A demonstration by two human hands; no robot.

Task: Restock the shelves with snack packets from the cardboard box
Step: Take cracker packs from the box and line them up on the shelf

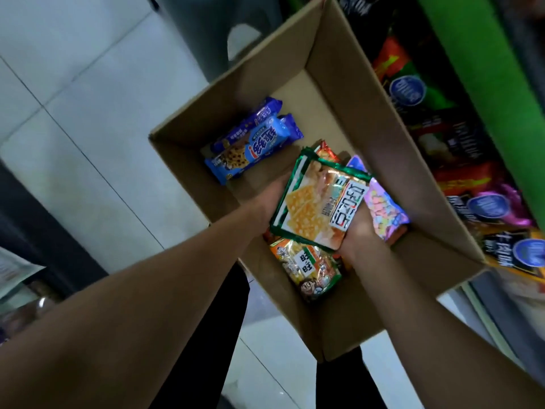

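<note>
An open cardboard box (348,93) stands on the floor below me. Both my hands are inside it, holding a green-edged cracker packet (318,202) between them. My left hand (272,199) grips its left edge. My right hand (355,231) holds its lower right corner, fingers hidden under the packet. Under it lie an orange-and-green snack packet (306,267), a pink packet (383,214) and a red packet (324,152). Blue cookie packets (250,143) lie at the box's far left.
A shelf with a green edge (483,84) runs along the right, stocked with dark, red and purple snack bags (483,208). Pale floor tiles (88,113) surround the box. A dark fixture (38,231) stands at the left. My dark trousers (212,335) show below.
</note>
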